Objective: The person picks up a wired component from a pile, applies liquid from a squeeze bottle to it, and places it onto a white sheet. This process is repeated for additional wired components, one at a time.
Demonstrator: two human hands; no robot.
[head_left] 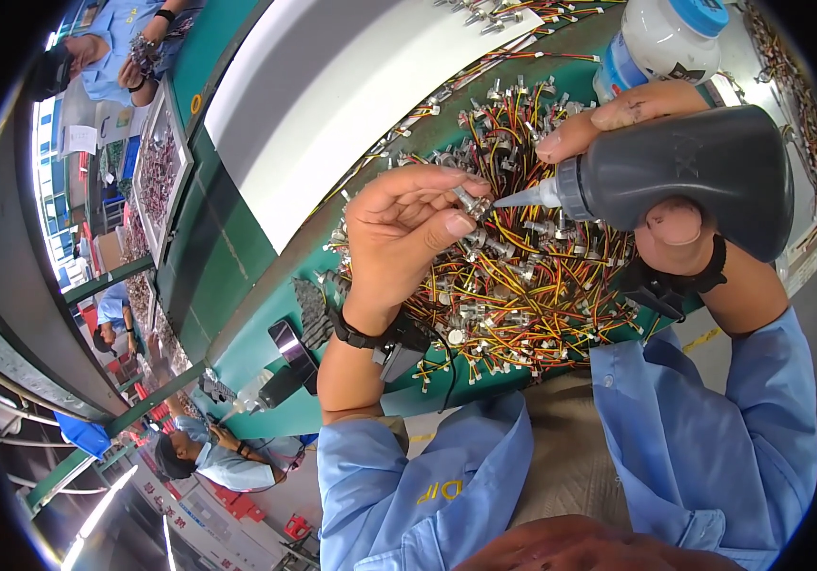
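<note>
My left hand [394,224] pinches a small metal potentiometer-like part [470,203] between thumb and fingertips. My right hand [672,231] is wrapped round a dark grey squeeze bottle [727,171], tilted on its side. The bottle's pale pointed nozzle [527,196] faces left, its tip at or very close to the small part; whether they touch I cannot tell. Beneath both hands spreads a heap of similar metal parts with red, yellow and black wires [522,295], their white connectors mostly toward me.
A white jar with a blue lid [660,52] stands at the far right. Beyond the heap lies a white sheet [304,95]. On the left are a phone [292,347] and another dark bottle [280,388]. Co-workers [127,48] handle parts at the left.
</note>
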